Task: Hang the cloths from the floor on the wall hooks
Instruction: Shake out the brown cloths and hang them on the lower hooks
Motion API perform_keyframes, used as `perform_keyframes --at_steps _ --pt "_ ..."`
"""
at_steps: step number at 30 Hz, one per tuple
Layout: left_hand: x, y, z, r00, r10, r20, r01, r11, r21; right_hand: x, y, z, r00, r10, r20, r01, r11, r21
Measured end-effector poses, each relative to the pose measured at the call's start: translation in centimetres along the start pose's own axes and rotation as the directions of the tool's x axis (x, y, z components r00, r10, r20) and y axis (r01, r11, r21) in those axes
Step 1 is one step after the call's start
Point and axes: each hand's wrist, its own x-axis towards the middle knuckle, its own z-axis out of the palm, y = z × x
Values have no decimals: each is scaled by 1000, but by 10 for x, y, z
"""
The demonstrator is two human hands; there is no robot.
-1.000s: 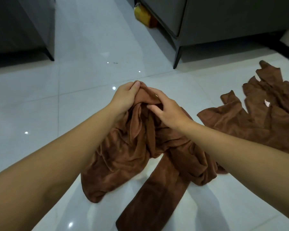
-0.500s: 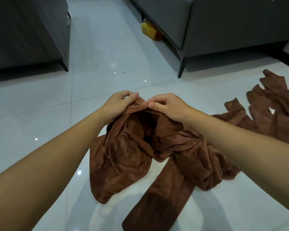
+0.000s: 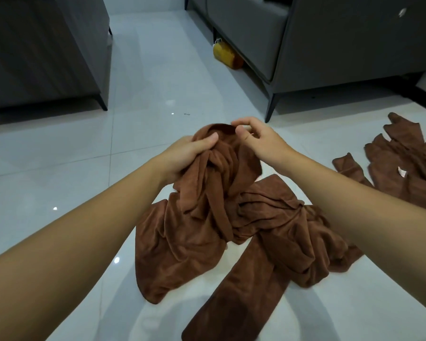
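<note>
Left hand (image 3: 192,153): fingers and thumb wrapped round a gathered neck of the brown cloth (image 3: 202,200), raised partly off the floor (image 3: 71,168). Right hand (image 3: 258,141): curled at the top fold just beside the left thumb, forefinger and thumb at the rim; cannot tell whether pinching or only touching. Below the grip: falls in deep loose folds, lower part spread on the tiles, tangled there with more brown cloth (image 3: 288,232) under the right forearm and a long flat strip (image 3: 236,291) running toward the body; cannot tell where one piece ends and the next begins. Well off to the right of both hands: heap of cloths (image 3: 408,166) with a small white label (image 3: 402,172). No wall hooks in view. Handling, judged: plush, soft, no stiffness at all, light enough for one hand, not slippery, not fragile; drapes and drags, likely to pull neighbours up with it. Best hold, judged: a corner or hem rather than the bunched middle, leaving a free edge to loop over a hook; shake loose from the tangle before lifting clear. Beyond the grip: grey sofa (image 3: 330,45), yellow thing (image 3: 225,54) beneath it.
</note>
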Motion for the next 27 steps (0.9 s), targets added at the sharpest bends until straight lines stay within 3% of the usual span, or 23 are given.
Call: perform_keyframes --at_steps 2,4,8,13,18,21,24,27 --pt "1 11 5 998 23 -56 -29 993 -111 -6 -5 2 991 -29 132 15 994 107" --pt "1 19 8 998 9 -66 -23 977 -212 -9 -12 8 983 -87 164 54 979 195" --pt "3 23 11 987 -33 -155 -21 944 -329 -9 -20 21 984 -157 81 138 970 202" --pt "11 15 8 969 -133 -207 23 888 -459 -1 -17 25 973 -155 -169 191 955 228" --pt "5 -4 17 998 -40 -52 29 977 -211 16 -28 10 905 34 -424 184 868 461" --pt "4 -11 32 999 1 52 -1 1000 -18 24 -29 -3 859 121 -498 161 859 486" --pt "6 -20 42 989 100 106 -100 995 -1 28 -19 -5 906 223 -361 -10 863 506" --pt "5 -18 50 994 106 -29 -109 987 -121 22 -9 -2 961 212 -177 -95 856 508"
